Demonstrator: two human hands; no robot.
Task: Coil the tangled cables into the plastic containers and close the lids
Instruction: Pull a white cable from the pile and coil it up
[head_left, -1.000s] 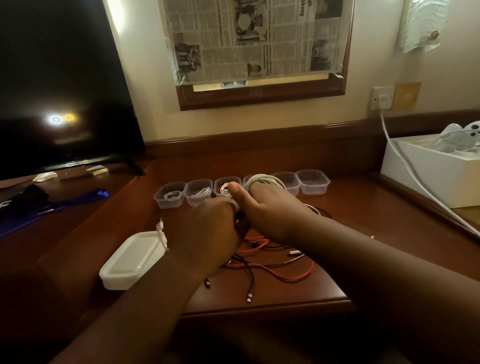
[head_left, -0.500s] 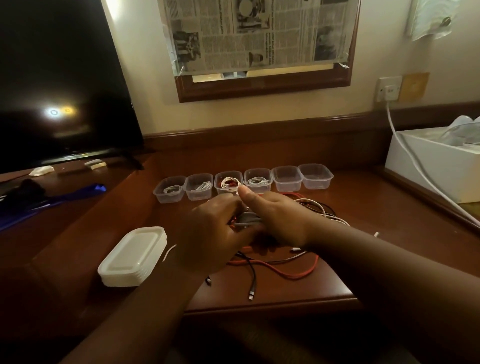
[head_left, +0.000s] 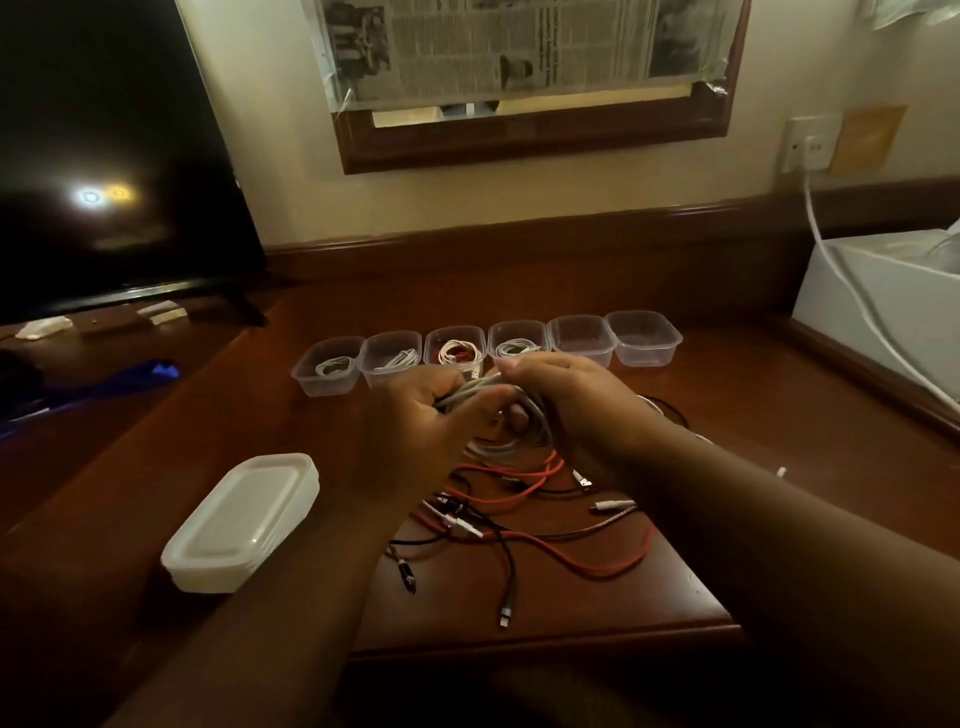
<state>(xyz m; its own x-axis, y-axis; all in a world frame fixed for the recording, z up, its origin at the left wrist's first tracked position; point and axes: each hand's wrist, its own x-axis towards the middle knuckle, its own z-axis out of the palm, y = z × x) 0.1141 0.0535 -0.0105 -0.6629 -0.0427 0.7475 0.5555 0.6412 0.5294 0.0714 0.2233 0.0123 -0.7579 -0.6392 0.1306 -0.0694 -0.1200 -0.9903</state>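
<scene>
My left hand and my right hand meet above the desk, both gripping a grey-white cable wound into loops between them. Beneath the hands lies a tangle of red and black cables. Behind the hands runs a row of several clear plastic containers; the left ones hold coiled cables, and the two at the right, such as the end container, look empty. A stack of white lids sits at the left of the desk.
A dark television screen stands at the back left. At the right edge is a white box, and a white cord runs down from a wall socket across it. The desk's front edge is close below the tangle.
A second ago my right hand held a white coil up by the containers; now four containers hold cables, and both hands grip a grey-white cable loop lower down, nearer me.
</scene>
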